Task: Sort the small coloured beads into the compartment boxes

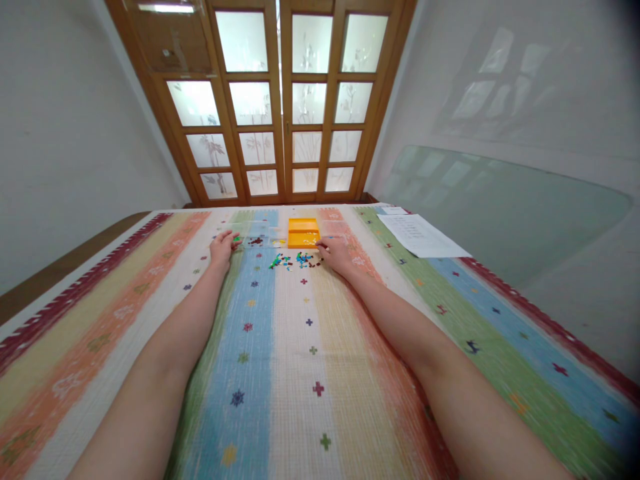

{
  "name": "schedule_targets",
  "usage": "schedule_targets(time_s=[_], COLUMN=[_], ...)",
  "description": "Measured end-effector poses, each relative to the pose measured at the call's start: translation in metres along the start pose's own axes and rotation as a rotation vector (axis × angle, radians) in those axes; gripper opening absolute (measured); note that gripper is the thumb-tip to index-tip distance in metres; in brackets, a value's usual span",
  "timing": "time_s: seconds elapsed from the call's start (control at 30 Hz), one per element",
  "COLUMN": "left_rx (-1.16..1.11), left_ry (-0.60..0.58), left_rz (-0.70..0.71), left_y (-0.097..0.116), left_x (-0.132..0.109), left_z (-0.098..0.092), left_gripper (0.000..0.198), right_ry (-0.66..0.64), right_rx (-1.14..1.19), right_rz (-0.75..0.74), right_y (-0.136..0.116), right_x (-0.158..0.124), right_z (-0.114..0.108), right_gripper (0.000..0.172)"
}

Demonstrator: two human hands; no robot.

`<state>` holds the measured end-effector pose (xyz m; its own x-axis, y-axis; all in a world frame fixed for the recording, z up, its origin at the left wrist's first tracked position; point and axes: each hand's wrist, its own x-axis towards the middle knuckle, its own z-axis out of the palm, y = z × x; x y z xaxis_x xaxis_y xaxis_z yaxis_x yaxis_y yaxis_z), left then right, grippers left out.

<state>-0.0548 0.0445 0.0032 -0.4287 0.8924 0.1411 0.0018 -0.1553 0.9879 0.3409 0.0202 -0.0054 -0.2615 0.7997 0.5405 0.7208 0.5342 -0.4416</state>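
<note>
My left hand (223,249) is at the left end of a clear compartment tray (268,245), its fingers closed together beside some small green pieces (238,239). Dark red pieces (255,241) and yellow pieces (279,242) lie in other parts of that tray. To its right stands an open yellow box (303,225) with small white pieces (311,241) in the near half. My right hand (336,254) is by the box's near right corner, thumb and finger pinched; anything between them is too small to make out. Loose blue pieces (303,258) and green pieces (275,262) lie in front.
A striped cloth (295,373) covers the table. Printed paper sheets (425,235) lie at the far right. Wooden doors with glass panes (285,107) stand beyond the table, and a glass sheet (500,200) leans on the right wall.
</note>
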Motion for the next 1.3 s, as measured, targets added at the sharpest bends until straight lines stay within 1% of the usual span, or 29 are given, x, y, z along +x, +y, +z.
schedule_targets(time_s=[0.07, 0.13, 0.2, 0.3, 0.4, 0.53, 0.6, 0.7, 0.83, 0.97, 1.17, 1.23, 1.3], left_rx=[0.038, 0.143, 0.294, 0.546, 0.753, 0.874, 0.901, 0.927, 0.954, 0.967, 0.934, 0.910, 0.887], left_ry=[-0.027, -0.084, -0.202, -0.440, -0.627, -0.757, -0.810, -0.838, -0.842, -0.835, -0.854, -0.850, -0.815], left_rz=[0.032, 0.093, 0.191, 0.372, 0.544, 0.695, 0.755, 0.794, 0.786, 0.783, 0.787, 0.773, 0.739], left_y=[-0.002, -0.005, -0.007, -0.006, 0.000, 0.010, 0.012, 0.014, 0.016, 0.017, 0.017, 0.017, 0.015], left_x=[-0.001, -0.004, -0.009, -0.022, -0.038, -0.056, -0.062, -0.065, -0.068, -0.072, -0.076, -0.076, -0.076], left_z=[0.000, 0.003, 0.007, 0.016, 0.028, 0.042, 0.046, 0.048, 0.047, 0.049, 0.051, 0.052, 0.053], left_gripper=[0.042, 0.043, 0.036, 0.025, 0.023, 0.020, 0.018, 0.016, 0.017, 0.020, 0.020, 0.018, 0.017], right_ry=[0.002, 0.002, -0.005, -0.041, -0.099, -0.180, -0.203, -0.215, -0.202, -0.218, -0.237, -0.237, -0.234], right_rx=[-0.015, -0.036, -0.055, -0.085, -0.113, -0.136, -0.143, -0.146, -0.149, -0.159, -0.163, -0.161, -0.158], right_rz=[-0.005, -0.011, -0.028, -0.078, -0.158, -0.279, -0.311, -0.313, -0.285, -0.288, -0.277, -0.278, -0.279], right_y=[0.000, -0.001, -0.005, -0.015, -0.030, -0.045, -0.049, -0.049, -0.046, -0.046, -0.047, -0.048, -0.048], right_x=[0.000, 0.000, 0.000, -0.002, -0.003, -0.005, -0.005, -0.006, -0.006, -0.006, -0.006, -0.006, -0.006], right_z=[0.000, -0.001, -0.003, -0.005, -0.004, 0.002, 0.004, 0.005, 0.003, 0.004, 0.003, 0.003, 0.002], right_gripper=[0.023, 0.022, 0.022, 0.020, 0.018, 0.017, 0.017, 0.017, 0.018, 0.018, 0.019, 0.020, 0.020])
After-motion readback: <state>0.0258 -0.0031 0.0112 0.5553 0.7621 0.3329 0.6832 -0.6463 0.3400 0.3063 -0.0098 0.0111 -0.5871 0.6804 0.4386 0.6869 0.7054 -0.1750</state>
